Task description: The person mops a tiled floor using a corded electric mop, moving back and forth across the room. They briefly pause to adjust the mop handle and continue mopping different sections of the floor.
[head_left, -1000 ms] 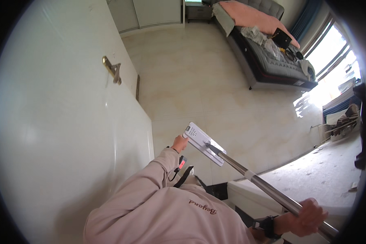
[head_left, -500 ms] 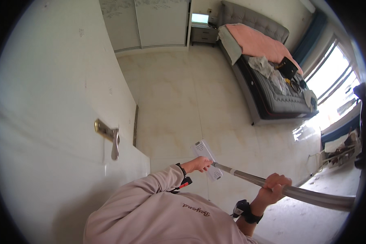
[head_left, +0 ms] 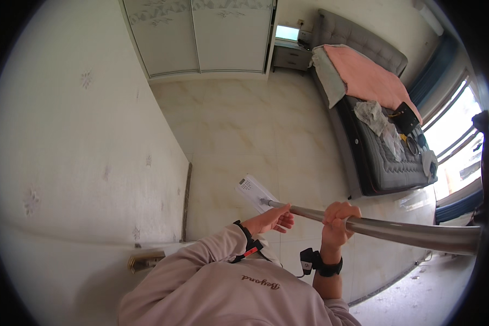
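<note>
A flat mop with a white, perforated rectangular head (head_left: 250, 188) stands on the tiled floor ahead of me. Its shiny metal pole (head_left: 413, 232) slants up to the right. My right hand (head_left: 339, 221) is wrapped round the pole's middle. Lower along it, my left hand (head_left: 269, 219) is beside the pole, the thumb overlapping it and the fingers loosely bent and apart. Whether that thumb presses on the metal is hard to tell. Both wrists wear dark straps, and the left forearm sleeve is pale pink.
A patterned white door (head_left: 103, 168) with a brass-coloured fitting (head_left: 146, 261) rises at my left. Sliding wardrobe doors (head_left: 233, 41) stand far ahead, beside a grey nightstand (head_left: 291, 57). At right is a bed (head_left: 388, 171) with a pink blanket (head_left: 367, 79), near a bright window (head_left: 451, 136).
The mop head has shifted left and slightly up in view. My right hand has moved left and up with the pole. The bed and door appear shifted as the view turned.
</note>
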Tool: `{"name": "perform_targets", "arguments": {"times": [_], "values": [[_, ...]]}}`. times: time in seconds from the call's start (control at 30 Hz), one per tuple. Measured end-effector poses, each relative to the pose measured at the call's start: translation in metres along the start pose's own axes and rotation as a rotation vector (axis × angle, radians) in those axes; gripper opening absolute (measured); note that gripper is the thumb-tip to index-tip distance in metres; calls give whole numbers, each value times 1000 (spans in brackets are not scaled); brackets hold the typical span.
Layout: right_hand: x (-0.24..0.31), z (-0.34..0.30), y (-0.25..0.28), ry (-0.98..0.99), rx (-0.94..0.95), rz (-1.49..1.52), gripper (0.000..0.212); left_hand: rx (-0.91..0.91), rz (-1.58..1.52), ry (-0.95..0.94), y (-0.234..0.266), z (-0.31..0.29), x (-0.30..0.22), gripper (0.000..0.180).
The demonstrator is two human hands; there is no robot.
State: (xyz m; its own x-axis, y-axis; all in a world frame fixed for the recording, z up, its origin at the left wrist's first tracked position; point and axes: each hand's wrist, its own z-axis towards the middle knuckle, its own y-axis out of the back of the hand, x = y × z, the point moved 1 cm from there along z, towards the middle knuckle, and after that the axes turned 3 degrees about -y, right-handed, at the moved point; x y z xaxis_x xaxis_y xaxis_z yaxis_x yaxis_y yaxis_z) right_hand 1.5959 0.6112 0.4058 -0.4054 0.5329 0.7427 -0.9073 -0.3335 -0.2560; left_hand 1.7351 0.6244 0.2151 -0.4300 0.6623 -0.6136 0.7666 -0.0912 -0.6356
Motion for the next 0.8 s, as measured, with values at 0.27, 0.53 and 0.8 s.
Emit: {"name": "perform_targets", "arguments": {"times": [0.27, 0.53, 0.8], "values": [[-144, 109, 10, -209, 255, 184, 25, -157, -680, -146, 79, 105, -109, 31], [-216, 211, 19, -213, 457, 32, 20, -454, -1062, -355, 168, 166, -216, 14], [-241, 284, 32, -135, 134, 79, 31, -584, -1051, -447, 274, 191, -280, 10]]}}
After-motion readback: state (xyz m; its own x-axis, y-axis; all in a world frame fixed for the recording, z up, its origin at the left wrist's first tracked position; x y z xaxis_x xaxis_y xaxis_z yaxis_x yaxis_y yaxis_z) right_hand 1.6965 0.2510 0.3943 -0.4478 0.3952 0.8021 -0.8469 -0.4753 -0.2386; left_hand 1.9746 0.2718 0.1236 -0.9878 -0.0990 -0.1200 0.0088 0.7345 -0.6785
